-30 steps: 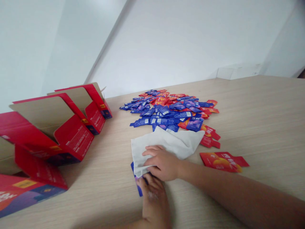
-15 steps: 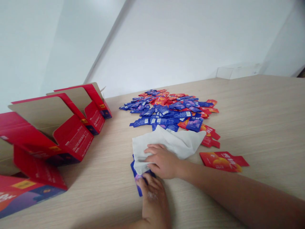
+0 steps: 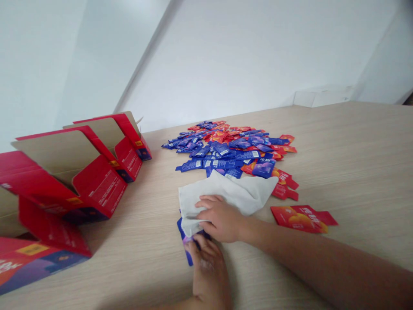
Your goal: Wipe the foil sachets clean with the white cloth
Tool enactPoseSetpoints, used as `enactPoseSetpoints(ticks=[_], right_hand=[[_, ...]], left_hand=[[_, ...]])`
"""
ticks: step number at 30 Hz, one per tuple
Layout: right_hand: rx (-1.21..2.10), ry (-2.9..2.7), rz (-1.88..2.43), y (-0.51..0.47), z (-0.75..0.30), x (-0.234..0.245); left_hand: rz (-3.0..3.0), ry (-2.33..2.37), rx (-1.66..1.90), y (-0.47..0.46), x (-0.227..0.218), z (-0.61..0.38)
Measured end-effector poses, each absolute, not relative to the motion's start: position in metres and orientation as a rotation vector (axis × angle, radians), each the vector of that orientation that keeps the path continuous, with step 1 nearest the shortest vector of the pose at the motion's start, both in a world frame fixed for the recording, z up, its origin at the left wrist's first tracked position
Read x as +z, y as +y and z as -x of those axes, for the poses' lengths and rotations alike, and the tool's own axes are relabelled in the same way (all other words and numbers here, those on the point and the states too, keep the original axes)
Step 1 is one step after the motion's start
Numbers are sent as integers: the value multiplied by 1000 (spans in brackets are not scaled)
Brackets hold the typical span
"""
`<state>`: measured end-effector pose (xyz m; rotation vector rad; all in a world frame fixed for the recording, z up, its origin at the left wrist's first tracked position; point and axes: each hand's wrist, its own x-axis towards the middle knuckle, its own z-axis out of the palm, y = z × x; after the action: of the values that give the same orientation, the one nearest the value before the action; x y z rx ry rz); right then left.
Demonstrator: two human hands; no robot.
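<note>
On the table, a blue pouch [image 3: 189, 257] lies flat, its upper part covered by a white cloth [image 3: 230, 189]. My left hand [image 3: 208, 265] holds the pouch down, with curled fingers on its lower right side. Just above it, my right hand [image 3: 221, 217] grips and presses the cloth against the pouch, its fingers pointing left. The two hands almost touch. The rest of the cloth spreads rightward, creased, beyond my right hand. A red pouch [image 3: 301, 218] with orange fruit printed on it lies alone beyond my right forearm.
A heap of blue and red pouches [image 3: 226, 153] lies just behind the cloth. Several opened red cardboard boxes [image 3: 100, 187] stand in a row along the left. A white wall [image 3: 245, 60] borders the table's far side, with a low white object [image 3: 322, 97] at the back right.
Almost nothing differs. The cloth's edges have shifted very slightly to the left, while both hands and the pouch stay in place.
</note>
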<state>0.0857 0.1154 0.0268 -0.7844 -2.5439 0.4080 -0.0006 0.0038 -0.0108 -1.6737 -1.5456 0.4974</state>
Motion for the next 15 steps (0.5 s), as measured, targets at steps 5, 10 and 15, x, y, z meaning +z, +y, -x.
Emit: enactPoseSetpoints(ticks=[5, 10, 15], right_hand=[[415, -2571, 725, 116, -87, 28], [399, -2610, 567, 116, -88, 29], [410, -2601, 669, 115, -87, 29]], left_hand=[[1659, -1538, 522, 3, -9, 6], [1703, -1462, 506, 3, -8, 6], [1705, -1504, 483, 3, -5, 5]])
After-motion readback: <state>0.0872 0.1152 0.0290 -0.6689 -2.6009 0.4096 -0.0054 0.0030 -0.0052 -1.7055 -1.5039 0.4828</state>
